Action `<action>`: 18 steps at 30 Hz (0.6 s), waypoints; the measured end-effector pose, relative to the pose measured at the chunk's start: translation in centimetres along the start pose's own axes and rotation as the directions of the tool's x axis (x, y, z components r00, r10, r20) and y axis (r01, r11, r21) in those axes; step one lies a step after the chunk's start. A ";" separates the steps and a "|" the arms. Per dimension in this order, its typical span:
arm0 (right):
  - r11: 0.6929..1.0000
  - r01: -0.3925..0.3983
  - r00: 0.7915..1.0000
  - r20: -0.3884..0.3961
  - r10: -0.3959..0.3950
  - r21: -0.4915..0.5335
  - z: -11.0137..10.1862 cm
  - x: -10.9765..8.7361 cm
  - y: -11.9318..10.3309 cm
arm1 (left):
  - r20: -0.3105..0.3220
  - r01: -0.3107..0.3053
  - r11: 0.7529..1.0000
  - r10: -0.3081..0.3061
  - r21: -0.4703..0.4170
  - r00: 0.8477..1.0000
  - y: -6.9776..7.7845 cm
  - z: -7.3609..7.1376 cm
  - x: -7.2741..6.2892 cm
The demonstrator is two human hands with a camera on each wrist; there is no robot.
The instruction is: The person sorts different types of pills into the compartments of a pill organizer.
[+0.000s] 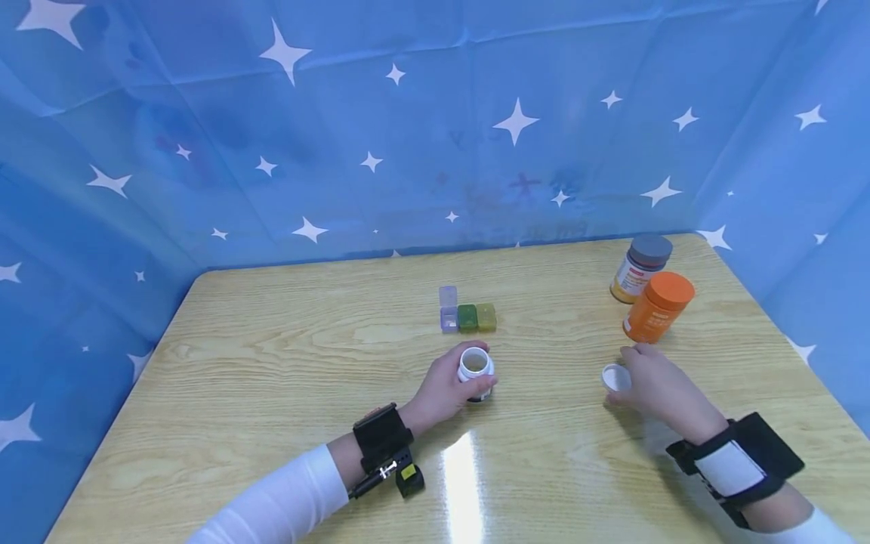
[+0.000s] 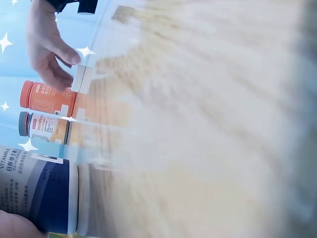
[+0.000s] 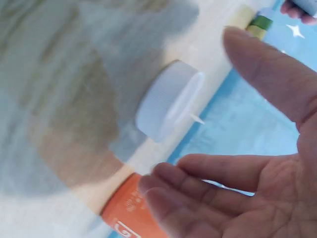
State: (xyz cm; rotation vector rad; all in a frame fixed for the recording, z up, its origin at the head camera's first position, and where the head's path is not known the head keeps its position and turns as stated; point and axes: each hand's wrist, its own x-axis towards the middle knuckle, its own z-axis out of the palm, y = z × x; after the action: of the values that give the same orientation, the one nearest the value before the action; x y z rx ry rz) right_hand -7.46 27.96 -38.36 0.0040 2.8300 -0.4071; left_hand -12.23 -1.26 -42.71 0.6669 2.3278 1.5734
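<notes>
Near the middle of the table, my left hand (image 1: 445,384) grips an uncapped white vitamin bottle (image 1: 476,363), fingers and thumb round its sides. Its mouth faces up. In the left wrist view the bottle (image 2: 49,193) shows a blue and grey label marked vitamin B. Over to the right, a white screw cap (image 1: 616,377) lies on the table with its hollow side up. My right hand (image 1: 655,384) is beside it; in the right wrist view thumb and fingers are spread apart, with a gap between them and the cap (image 3: 168,101).
Beyond the bottle sits a small pill organizer (image 1: 467,318) in purple, green and yellow; its purple lid stands open. An orange bottle (image 1: 656,310) and a grey-capped bottle (image 1: 637,272) stand at the back right. A blue star-patterned curtain (image 1: 435,143) hangs behind the table.
</notes>
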 end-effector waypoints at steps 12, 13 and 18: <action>0.991 0.090 0.992 -0.080 -0.098 -0.099 1.1 0.2 0.4 | 0.004 0.017 1.000 -0.017 -0.019 1.000 0.2 -0.1 -0.1; 0.991 0.089 0.992 -0.077 -0.098 -0.104 1.1 0.2 0.4 | 0.004 0.017 1.000 -0.017 -0.018 1.000 0.3 -0.1 -0.1; 0.994 0.083 0.993 -0.082 -0.089 -0.075 0.8 0.3 -0.1 | 0.004 0.013 1.000 -0.013 -0.017 1.000 0.4 -0.2 -0.2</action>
State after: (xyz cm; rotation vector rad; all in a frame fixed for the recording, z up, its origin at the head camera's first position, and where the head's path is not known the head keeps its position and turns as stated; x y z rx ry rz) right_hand -7.54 27.60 -39.10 -0.1178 2.9355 -0.3307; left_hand -12.05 -1.40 -42.30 0.6495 2.3083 1.5832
